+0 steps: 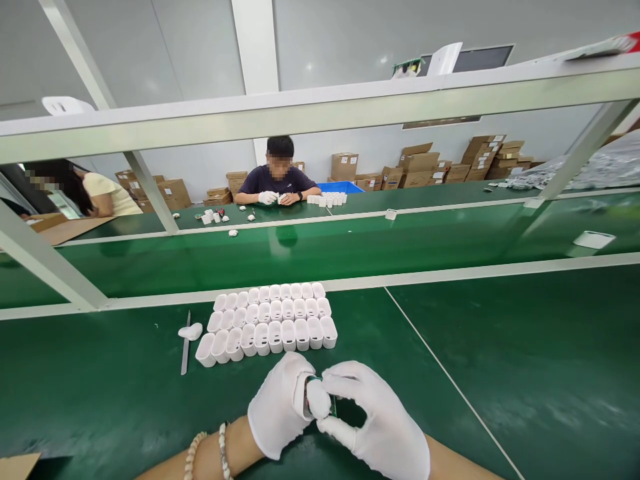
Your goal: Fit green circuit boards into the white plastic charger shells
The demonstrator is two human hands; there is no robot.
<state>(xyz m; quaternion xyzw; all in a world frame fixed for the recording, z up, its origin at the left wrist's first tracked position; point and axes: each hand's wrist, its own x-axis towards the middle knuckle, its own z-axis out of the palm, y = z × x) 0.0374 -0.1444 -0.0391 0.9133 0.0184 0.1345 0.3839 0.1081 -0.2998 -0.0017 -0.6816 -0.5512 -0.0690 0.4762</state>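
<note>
In front of me my left hand [283,405], in a white glove, is closed around a small white plastic housing, mostly hidden by the fingers. A white rounded part with a green circuit board [319,399] sits at the housing's opening. The gloved thumb and fingers of my right hand [376,419] pinch this board from the right. Just beyond my hands stand three rows of white plastic housings [275,337], open ends up. Left of them, a white irregular lump [191,332] lies across a thin grey metal strip [185,357].
A metal frame with a crossbar [320,117] spans the bench. Behind it runs a green conveyor belt [240,263]. Across from me a person [277,177] handles small white parts; another person [100,190] is at the left. Cardboard boxes [417,170] are stacked along the wall.
</note>
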